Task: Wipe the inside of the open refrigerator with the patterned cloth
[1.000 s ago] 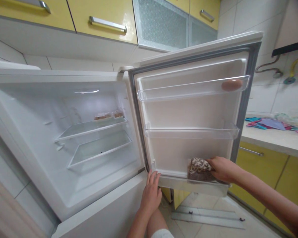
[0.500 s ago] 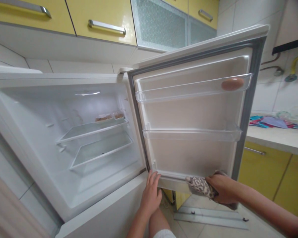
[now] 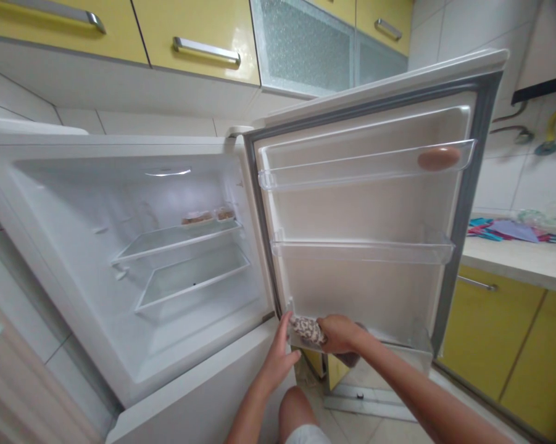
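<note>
My right hand [image 3: 340, 334] grips a patterned brown-and-white cloth [image 3: 308, 328] at the left part of the clear bottom door bin [image 3: 407, 353]. The cloth lies against the bin's front rim. At the bin's left end rests my left hand [image 3: 280, 351], thumb apart and fingers stretched upward along the hinge side. The fridge door [image 3: 356, 209] stands wide open. Its top bin [image 3: 333, 169] carries one brown egg [image 3: 439, 158] at the right end, and the middle bin [image 3: 361, 251] runs across below. Part of the cloth is hidden beneath my right hand.
Inside the fridge [image 3: 194, 339], two glass shelves [image 3: 180, 242] sit one above the other, with small food packs [image 3: 198, 217] on the upper one. Yellow cabinets [image 3: 199, 31] hang overhead. Colourful items [image 3: 513, 229] lie on the right counter [image 3: 537, 262].
My right hand has slid the cloth leftward along the bottom bin, close to my left hand. The bin's right part now shows. My left hand stays at the left end, turned slightly.
</note>
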The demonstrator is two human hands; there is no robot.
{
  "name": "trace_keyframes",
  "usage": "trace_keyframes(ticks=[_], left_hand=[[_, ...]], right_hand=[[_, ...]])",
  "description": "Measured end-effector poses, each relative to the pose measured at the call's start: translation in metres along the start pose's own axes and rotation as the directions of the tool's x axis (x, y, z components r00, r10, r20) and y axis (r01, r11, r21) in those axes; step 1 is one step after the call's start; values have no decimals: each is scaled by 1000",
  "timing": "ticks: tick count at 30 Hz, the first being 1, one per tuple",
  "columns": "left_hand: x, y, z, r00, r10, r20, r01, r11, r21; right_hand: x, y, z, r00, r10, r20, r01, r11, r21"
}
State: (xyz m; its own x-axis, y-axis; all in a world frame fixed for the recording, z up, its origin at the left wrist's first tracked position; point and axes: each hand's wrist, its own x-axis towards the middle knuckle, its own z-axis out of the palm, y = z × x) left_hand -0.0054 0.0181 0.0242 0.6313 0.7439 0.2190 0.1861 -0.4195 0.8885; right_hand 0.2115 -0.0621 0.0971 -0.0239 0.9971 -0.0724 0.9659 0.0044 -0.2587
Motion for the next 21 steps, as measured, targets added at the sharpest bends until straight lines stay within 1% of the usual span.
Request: trace_keyframes(ticks=[2,4,6,8,10,12,14,16,17,18,19,20,21], left_hand=[[1,-1,3,1000,12,-26,-14,998,-59],[3,-4,8,998,12,-64,-17,997,-72],[5,-7,12,994,16,-112,-19,999,-27],[5,-9,16,988,36,-150,-24,997,78],[4,-8,18,985,62,-162,-27,977,209],[2,-4,19,985,81,-150,-31,949,314],[1,0,19,987,85,-133,-30,928,371],[-1,2,20,988,87,-131,-28,918,396],[-1,2,20,987,92,-133,-31,914,404],[-2,2,21,985,102,-137,-36,910,413],[-2,2,22,984,114,-140,-44,905,424],[-3,1,23,982,125,-142,-52,898,436],[-3,0,23,981,134,-143,-56,891,450]], right_hand=[[10,-19,4,999,-25,-29,24,1000,-19],[16,-32,9,997,-41,-62,39,998,-43],[17,-40,13,994,-50,-96,44,997,-67],[11,-39,16,990,-55,-129,43,995,-92],[-1,-30,18,983,-57,-175,37,993,-115],[-20,-10,20,971,-57,-233,30,992,-120],[-41,17,21,954,-34,-297,10,996,-84],[-60,48,21,929,54,-367,-51,999,19],[-69,64,20,902,134,-411,-99,990,104],[-76,78,19,855,238,-460,-150,964,219],[-81,92,17,787,358,-503,-185,914,361],[-86,103,14,691,484,-536,-184,836,517],[-89,112,11,578,597,-556,-139,744,654]])
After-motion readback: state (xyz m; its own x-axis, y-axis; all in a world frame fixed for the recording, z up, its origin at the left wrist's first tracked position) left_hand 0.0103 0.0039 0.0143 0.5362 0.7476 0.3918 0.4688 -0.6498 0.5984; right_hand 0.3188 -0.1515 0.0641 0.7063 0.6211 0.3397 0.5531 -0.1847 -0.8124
